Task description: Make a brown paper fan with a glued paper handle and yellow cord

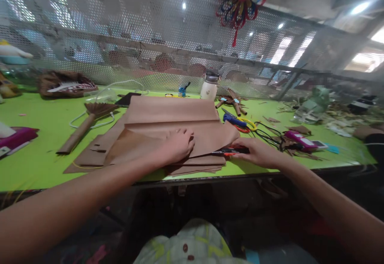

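A stack of brown paper sheets (171, 110) lies at the table's front, its top sheet creased across and curling up at the right corner. My left hand (181, 146) rests palm down on the top sheet, holding nothing, its fingers against the paper. At the right edge of the stack, my right hand (255, 152) is closed on a slim dark cutter (229, 151) with an orange-red part. The cutter's tip reaches under the lifted top sheet; my fingers cover its far end. Behind that hand lie yellow-handled scissors (250, 125) and a blue-handled tool (232, 119).
A pleated brown paper piece on a tube (81, 134) lies left of the stack. Behind stand a white bottle (209, 88) and a small blue jar (182, 92). Black cords (268, 136), a magenta case (300, 141) and paper scraps cover the right. A perforated metal screen (135, 56) borders the back.
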Available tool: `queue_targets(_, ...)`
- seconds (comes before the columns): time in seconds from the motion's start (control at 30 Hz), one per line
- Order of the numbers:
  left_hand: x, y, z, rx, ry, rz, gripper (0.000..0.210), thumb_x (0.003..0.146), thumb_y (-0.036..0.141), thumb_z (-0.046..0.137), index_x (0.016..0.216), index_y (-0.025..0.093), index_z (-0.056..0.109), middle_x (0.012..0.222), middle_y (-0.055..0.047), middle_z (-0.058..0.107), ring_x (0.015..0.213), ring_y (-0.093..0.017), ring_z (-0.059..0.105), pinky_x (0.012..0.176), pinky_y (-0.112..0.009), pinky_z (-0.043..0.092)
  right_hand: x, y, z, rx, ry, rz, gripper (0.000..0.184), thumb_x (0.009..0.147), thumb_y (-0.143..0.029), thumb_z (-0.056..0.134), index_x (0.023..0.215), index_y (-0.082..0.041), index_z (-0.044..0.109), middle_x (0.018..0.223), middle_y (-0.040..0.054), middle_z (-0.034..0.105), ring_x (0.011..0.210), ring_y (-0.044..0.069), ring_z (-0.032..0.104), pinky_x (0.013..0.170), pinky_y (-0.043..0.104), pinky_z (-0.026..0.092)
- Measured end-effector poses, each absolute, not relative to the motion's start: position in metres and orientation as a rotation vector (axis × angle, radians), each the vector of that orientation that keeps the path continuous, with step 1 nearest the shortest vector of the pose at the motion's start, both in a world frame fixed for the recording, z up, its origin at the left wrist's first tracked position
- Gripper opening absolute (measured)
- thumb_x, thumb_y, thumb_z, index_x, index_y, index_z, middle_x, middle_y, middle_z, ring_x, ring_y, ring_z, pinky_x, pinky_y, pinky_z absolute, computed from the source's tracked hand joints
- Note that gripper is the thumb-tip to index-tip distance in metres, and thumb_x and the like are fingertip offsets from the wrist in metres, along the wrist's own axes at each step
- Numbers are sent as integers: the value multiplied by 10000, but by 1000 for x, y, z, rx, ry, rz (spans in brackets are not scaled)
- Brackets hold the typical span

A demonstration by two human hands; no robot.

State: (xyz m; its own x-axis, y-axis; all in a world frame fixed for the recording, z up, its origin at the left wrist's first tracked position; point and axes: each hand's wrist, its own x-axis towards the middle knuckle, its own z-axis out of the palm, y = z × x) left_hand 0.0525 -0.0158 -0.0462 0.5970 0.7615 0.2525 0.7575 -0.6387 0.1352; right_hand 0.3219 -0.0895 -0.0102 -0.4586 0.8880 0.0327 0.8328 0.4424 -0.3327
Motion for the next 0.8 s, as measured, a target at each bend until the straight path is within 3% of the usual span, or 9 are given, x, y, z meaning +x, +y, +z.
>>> queue_targets(0.13, 32, -5, -41, 2776, 1174, 413, 214, 842, 265, 415, 935, 150, 570, 942, -103, 599, 850, -211, 559, 785, -346, 436, 328, -93, -25, -1428, -2465, 429, 310, 844, -379, 529, 1071, -193, 630, 1021, 84, 676, 912, 214, 618, 796, 316, 465)
queue_targets(0.2, 13, 2, -39, 2804, 998, 366, 245, 851, 282, 422, 940, 143, 603, 1001, -105, 594, 906, -200, 564, 830, -313, 433, 329, -93, -29, -1377, -2472, 424, 306, 853, -380, 515, 1070, -196, 629, 1031, 86, 669, 926, 209, 613, 802, 313, 464)
queue_targets(0.3, -13, 7, -39, 2867, 906, 325, 376, 912, 342, 346, 1125, 164, 600, 1243, -109, 518, 1099, -206, 513, 957, -314, 375, 328, -93, -32, -1303, -2459, 384, 286, 854, -376, 517, 1030, -190, 642, 1045, 93, 657, 949, 208, 603, 816, 309, 461)
queue_targets(0.4, -24, 6, -45, 2920, 905, 302, 441, 940, 380, 286, 1238, 189, 548, 1344, -96, 460, 1221, -206, 431, 1027, -324, 317, 323, -94, -30, -1263, -2438, 361, 274, 855, -359, 523, 1025, -180, 643, 1073, 99, 644, 984, 207, 591, 841, 307, 456)
queue_targets(0.8, -23, 7, -55, 2911, 907, 358, 449, 948, 388, 265, 1277, 222, 522, 1389, -78, 434, 1229, -187, 436, 1051, -331, 307, 325, -106, -37, -1344, -2437, 423, 296, 880, -370, 497, 1087, -192, 610, 1057, 110, 622, 962, 222, 571, 836, 348, 450)
